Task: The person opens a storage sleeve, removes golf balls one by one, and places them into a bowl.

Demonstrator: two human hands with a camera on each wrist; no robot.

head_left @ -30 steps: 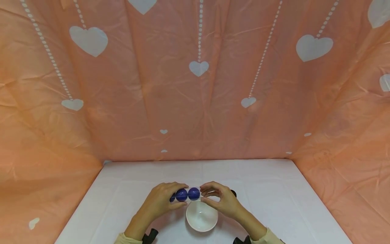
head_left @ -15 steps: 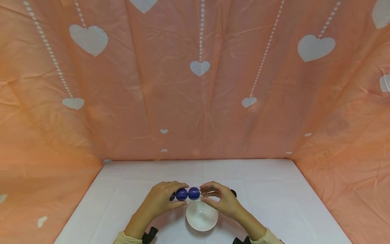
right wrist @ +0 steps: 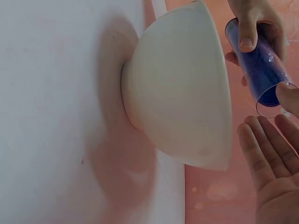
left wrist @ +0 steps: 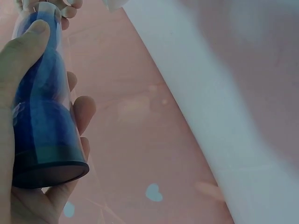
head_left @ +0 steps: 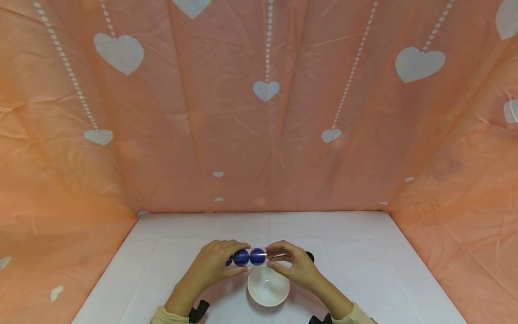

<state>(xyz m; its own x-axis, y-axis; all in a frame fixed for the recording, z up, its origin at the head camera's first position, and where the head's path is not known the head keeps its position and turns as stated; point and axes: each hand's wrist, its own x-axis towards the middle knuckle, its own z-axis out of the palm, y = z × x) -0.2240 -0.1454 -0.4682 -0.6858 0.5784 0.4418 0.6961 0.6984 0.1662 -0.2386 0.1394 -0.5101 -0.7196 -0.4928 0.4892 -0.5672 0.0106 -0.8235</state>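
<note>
A clear tube [head_left: 257, 257] with blue balls inside lies sideways above the table. My left hand [head_left: 218, 261] wraps around it near its dark capped end [left wrist: 51, 175], covering part of the balls. At the other end, the clear rim [right wrist: 259, 110] shows without a cap. My right hand [head_left: 295, 264] holds this end between thumb and fingertips, with the palm facing the mouth. Just below the tube, a white bowl [head_left: 268, 288] stands upright on the table; its visible inside has nothing in it. The right wrist view shows the bowl's side close up.
A small black round thing [head_left: 310, 256] lies behind my right hand, mostly hidden. The white table [head_left: 194, 229] meets a peach curtain [head_left: 259, 148] with pale hearts at the back and sides. Dark camera mounts [head_left: 199, 311] sit at both wrists.
The head view has shifted very slightly. Both hands, the tube and the bowl keep their places.
</note>
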